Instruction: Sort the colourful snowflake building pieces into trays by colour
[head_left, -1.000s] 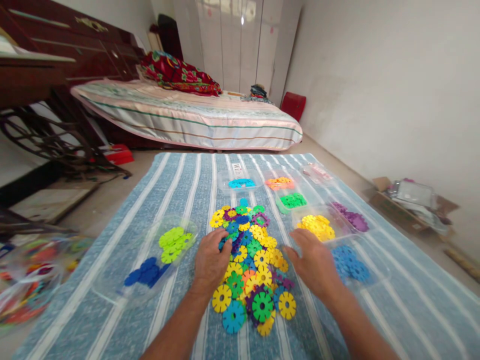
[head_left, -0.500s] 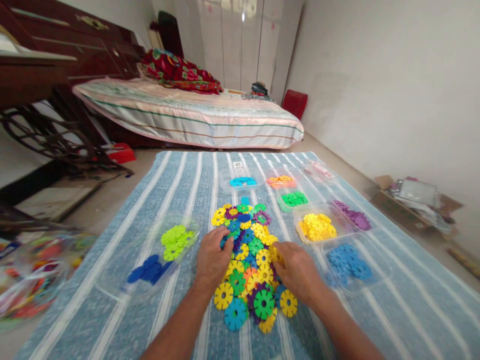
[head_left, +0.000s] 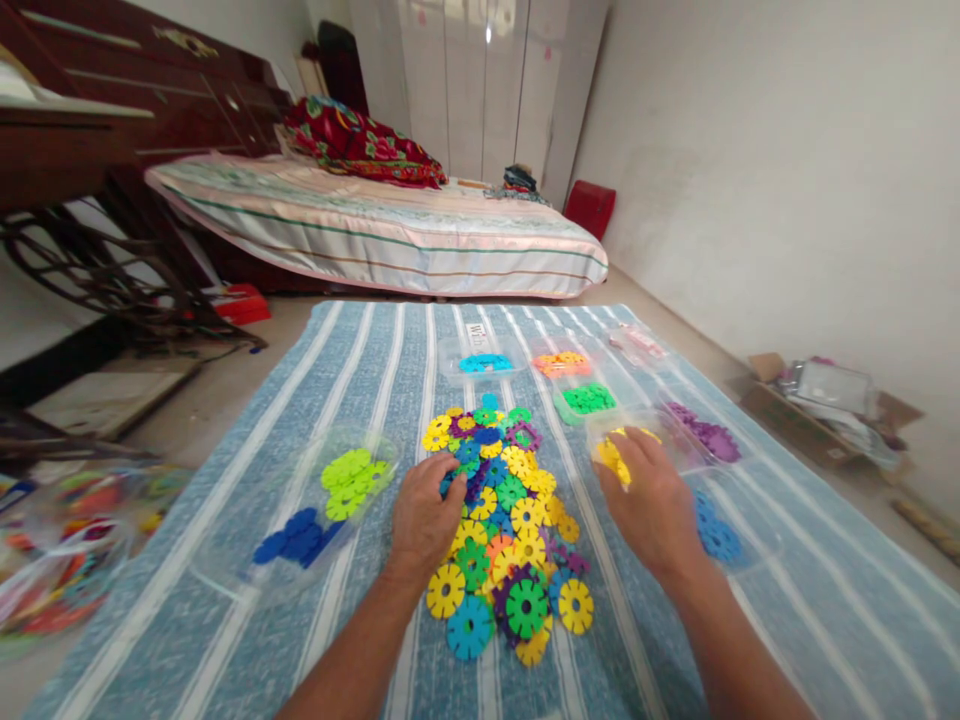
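Note:
A heap of notched plastic discs (head_left: 528, 515) in yellow, green, blue and purple lies mid-cloth. At the heap's left edge, my left hand (head_left: 427, 510) has curled fingers, with a blue notched disc (head_left: 448, 484) between thumb and index finger. My right hand (head_left: 651, 500) is over the clear box of yellow discs (head_left: 592, 432), fingers bent around a yellow notched disc (head_left: 616, 462); the hand hides much of the box. Right of it are purple discs (head_left: 705, 432) and, partly behind the wrist, light blue discs (head_left: 716, 530).
Farther back stand boxes of blue discs (head_left: 484, 364), orange discs (head_left: 561, 364) and green discs (head_left: 589, 398). To the left, a clear tray (head_left: 225, 560) holds lime discs (head_left: 354, 482) and dark blue discs (head_left: 298, 538). A bed (head_left: 375, 220) stands beyond the striped cloth (head_left: 360, 345).
My right hand has moved right, from the heap's edge to above the box of yellow discs. The left hand stays where it was.

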